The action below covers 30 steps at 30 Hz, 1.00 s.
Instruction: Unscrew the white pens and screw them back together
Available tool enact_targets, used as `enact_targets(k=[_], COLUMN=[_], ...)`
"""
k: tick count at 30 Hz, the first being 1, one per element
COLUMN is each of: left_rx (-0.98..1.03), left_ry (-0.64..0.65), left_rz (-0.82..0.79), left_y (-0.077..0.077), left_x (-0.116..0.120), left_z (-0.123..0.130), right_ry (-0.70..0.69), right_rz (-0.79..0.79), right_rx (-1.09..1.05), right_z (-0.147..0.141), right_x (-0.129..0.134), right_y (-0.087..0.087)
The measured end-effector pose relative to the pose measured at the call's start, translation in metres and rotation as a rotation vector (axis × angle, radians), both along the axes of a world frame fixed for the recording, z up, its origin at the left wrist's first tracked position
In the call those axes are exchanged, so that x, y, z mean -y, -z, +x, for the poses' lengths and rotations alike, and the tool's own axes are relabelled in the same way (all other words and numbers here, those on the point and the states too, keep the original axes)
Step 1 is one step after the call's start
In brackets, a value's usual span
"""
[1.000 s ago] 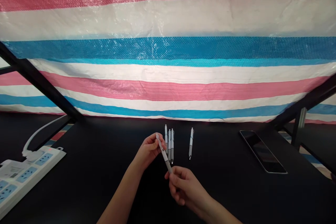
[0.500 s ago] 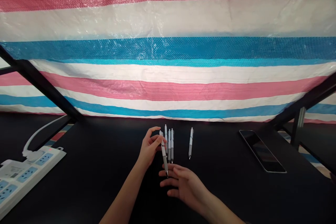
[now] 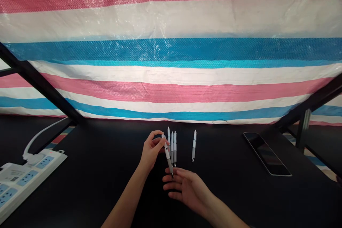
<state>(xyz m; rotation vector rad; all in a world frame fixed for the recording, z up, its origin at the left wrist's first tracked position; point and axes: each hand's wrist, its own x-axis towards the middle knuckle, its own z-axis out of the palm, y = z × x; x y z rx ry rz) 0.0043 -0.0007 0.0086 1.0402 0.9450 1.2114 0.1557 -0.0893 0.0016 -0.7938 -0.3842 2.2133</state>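
Note:
My left hand (image 3: pixel 153 149) pinches a white and grey pen (image 3: pixel 167 155) near its upper end, the tip slanting down to the right. Just below that tip is my right hand (image 3: pixel 187 187), its fingers apart and the palm turned inward; whether it touches the pen I cannot tell. Behind the held pen, three similar pens (image 3: pixel 175 148) lie side by side on the black table (image 3: pixel 227 185), partly covered by the held pen and my left fingers. Another white and grey pen (image 3: pixel 194 146) lies alone to their right.
A black phone (image 3: pixel 267 154) lies on the right side of the table. At the left is a white power strip (image 3: pixel 29 176) with a plugged-in cable (image 3: pixel 40 131). Striped sheeting (image 3: pixel 171 50) hangs behind, between dark slanted frame bars (image 3: pixel 48 87).
The held pen has tilted a little, its tip shifting slightly right and up. My right hand has shifted very slightly, with its fingers still apart.

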Motion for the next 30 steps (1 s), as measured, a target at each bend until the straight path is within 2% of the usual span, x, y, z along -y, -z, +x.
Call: enact_targets(k=[4, 16, 24, 27, 30], left_rx=[0.011, -0.019, -0.001, -0.052, -0.215], left_ry=[-0.038, -0.026, -0.082, -0.131, -0.202], left_rz=[0.006, 0.031, 0.007, 0.013, 0.077], left_y=[0.001, -0.002, 0.001, 0.001, 0.004], left_x=[0.0, 0.0, -0.002, -0.004, -0.006], left_z=[-0.002, -0.004, -0.006, -0.009, -0.011], right_ry=[0.008, 0.004, -0.114, -0.136, -0.137], right_rz=[-0.013, 0.007, 0.086, 0.101, 0.104], right_rx=[0.008, 0.05, 0.132, 0.14, 0.142], right_z=[0.0, -0.002, -0.005, -0.004, -0.003], right_x=[0.001, 0.002, 0.006, 0.006, 0.006], right_y=[-0.001, -0.003, 0.0, -0.002, -0.004])
